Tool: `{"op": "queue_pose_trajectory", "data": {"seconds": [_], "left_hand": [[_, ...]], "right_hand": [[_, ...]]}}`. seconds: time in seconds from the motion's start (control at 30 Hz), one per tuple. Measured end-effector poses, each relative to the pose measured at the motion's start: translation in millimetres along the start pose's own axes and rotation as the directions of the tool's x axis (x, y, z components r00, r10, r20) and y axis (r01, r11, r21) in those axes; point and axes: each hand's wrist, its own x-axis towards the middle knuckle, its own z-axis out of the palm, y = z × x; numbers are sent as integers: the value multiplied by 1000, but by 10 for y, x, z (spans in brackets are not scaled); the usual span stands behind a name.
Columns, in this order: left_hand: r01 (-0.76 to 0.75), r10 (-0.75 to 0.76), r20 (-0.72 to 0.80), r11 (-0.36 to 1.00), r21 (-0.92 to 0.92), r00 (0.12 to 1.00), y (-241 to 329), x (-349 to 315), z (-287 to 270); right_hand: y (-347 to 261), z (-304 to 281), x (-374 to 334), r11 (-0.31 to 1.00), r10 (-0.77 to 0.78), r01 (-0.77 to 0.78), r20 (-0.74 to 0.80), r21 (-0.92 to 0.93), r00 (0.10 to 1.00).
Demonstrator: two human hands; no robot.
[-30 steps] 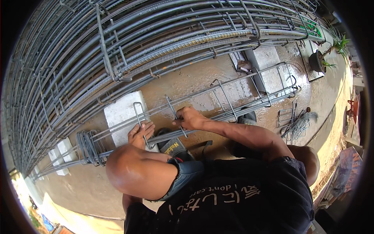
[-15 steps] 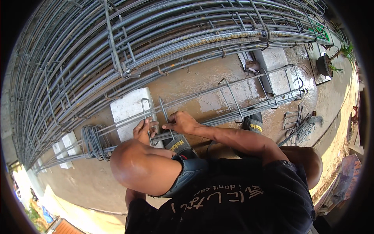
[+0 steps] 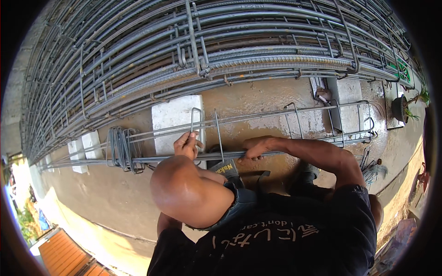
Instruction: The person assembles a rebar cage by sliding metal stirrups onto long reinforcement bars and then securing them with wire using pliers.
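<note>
A long, narrow rebar cage (image 3: 262, 116) of thin steel bars runs across in front of me. My left hand (image 3: 186, 144) is closed, its fingers pinching the leg of a bent steel stirrup (image 3: 196, 110) that hangs around the bars. A second stirrup (image 3: 218, 131) leans between my hands, apart from my right hand. Over the near, lower bars, my right hand (image 3: 255, 148) lies closed, fingers curled around them; the far side of its grip is hidden. Further left, a bunch of stirrups (image 3: 122, 149) sits packed together on the bars.
Stacked rebar cages (image 3: 258, 60) fill the far side. White blocks (image 3: 177, 108) lie beneath the bars, another (image 3: 347, 94) at the right. A boot (image 3: 225, 169) is under the cage near my hands. Tie wire (image 3: 375, 172) and a plant pot (image 3: 399, 109) lie right.
My right hand has left the second stirrup and moved right and down onto the lower bars. My left hand stays at its stirrup. The view has shifted, so the scene sits further right.
</note>
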Motion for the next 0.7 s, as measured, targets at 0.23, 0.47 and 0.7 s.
{"op": "queue_pose_trajectory", "data": {"seconds": [0.23, 0.47, 0.7], "left_hand": [[86, -95, -67, 988, -129, 993, 238, 3, -64], [173, -207, -219, 971, -164, 953, 233, 67, -861], [-42, 179, -406, 946, 323, 896, -99, 403, -2090]], "right_hand": [[-64, 172, -202, 943, -143, 28, -327, -333, 934], [-257, 155, -320, 926, -146, 16, -318, -377, 937], [-323, 135, -438, 948, -133, 28, -317, -317, 939]]}}
